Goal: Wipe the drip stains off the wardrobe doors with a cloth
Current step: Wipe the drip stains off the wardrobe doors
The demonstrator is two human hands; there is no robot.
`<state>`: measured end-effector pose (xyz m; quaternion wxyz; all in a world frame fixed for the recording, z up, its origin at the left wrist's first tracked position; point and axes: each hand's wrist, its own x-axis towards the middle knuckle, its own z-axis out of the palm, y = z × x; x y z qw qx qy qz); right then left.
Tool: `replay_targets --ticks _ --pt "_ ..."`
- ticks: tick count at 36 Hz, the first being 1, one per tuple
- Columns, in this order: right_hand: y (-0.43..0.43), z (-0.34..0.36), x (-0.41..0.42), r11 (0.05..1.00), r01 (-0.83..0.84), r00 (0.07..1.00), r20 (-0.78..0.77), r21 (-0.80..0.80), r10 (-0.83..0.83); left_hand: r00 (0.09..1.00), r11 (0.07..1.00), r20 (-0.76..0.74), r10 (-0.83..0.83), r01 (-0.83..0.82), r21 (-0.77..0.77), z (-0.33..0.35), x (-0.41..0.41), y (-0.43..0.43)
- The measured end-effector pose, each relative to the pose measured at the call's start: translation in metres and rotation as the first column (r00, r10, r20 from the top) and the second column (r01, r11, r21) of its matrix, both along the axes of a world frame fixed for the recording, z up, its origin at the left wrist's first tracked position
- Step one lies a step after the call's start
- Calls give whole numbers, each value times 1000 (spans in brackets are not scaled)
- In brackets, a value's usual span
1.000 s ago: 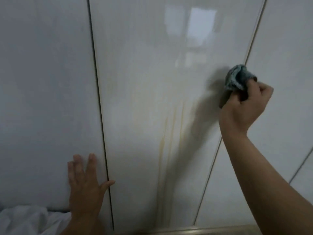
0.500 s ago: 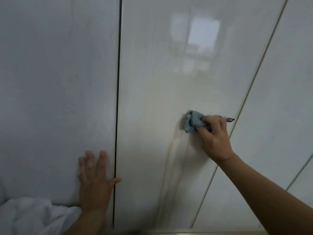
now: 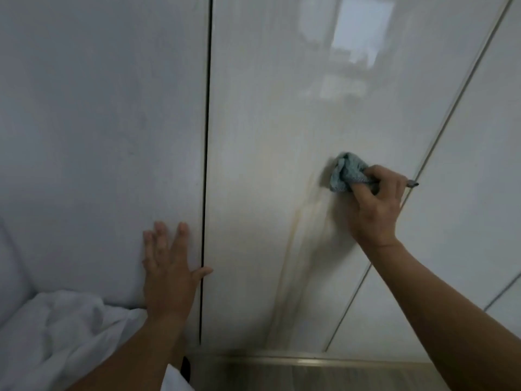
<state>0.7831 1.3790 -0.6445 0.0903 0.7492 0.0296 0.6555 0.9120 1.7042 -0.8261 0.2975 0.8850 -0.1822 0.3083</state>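
Wiping looks barely started tbh: right hand (image 3: 377,204) has its grip clamped on the bunched cloth (image 3: 345,173) atop the drip stains (image 3: 292,241), left hand (image 3: 166,266) flat, grip apart, on the neighbouring wardrobe door (image 3: 98,122), streaks below all left to do.

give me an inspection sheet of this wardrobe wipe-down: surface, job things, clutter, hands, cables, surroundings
surface: glossy white middle wardrobe door; brownish drip stains run down its lower half.
job's things: blue-grey cloth, bunched, pressed on the door at the top of the stains.
clutter: white fabric bunched at lower left.
hands: left hand flat on the left door, thumb reaching across the dark gap; right hand grips the cloth.
cables: nothing seen
surroundings: metallic strip below the doors; window reflection high on the middle door.
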Motion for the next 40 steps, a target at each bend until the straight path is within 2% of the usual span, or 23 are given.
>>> replay_targets --ticks 2,4,6,8,10,14,17,20,23,25,27,31,33,38,40 --pt "-9 -30 -2 999 30 995 -98 -41 -34 1000 1000 6 3 -3 7 0 -1 0" --pt "-13 -40 -7 988 8 985 -171 -154 -35 1000 1000 9 10 -10 6 -2 -1 0" --pt "-16 -31 -11 971 -15 974 -223 -238 -40 1000 1000 21 23 -23 7 -1 0 1" --pt "-18 -12 -12 970 -23 978 -206 -241 -28 999 999 34 28 -29 16 -1 1 1" --pt "-13 13 -9 990 -27 992 -128 -136 9 999 999 33 36 -37 24 1 0 2" --pt "5 45 1 980 -60 997 64 189 49 999 999 7 33 -33 38 6 -5 1" --pt "17 36 1 946 -64 996 82 318 40 999 999 -10 31 -31 36 7 -7 1" --pt "22 -2 -4 981 0 1000 -18 195 3 999 999 -19 29 -28 36 8 -8 1" --pt "16 -56 -11 979 97 972 -226 177 -55 999 999 -44 24 -22 28 10 -10 0" --pt "7 -94 -14 991 69 953 -302 111 -33 998 999 -56 25 -24 27 9 -10 0" --pt "1 -123 -17 999 2 949 -316 -38 -13 999 999 -45 30 -28 34 8 -10 0" --pt "2 -133 -22 994 -67 919 -393 -90 27 998 998 -53 37 -34 53 9 -10 2" --pt "2 -118 -22 994 -87 928 -369 -60 59 997 998 -64 40 -37 60 10 -10 3" --pt "2 -75 -13 991 -78 995 -53 105 84 996 997 -71 53 -48 63 12 -13 2" --pt "5 -78 -11 987 -61 998 6 150 61 996 997 -72 55 -50 65 12 -14 1"
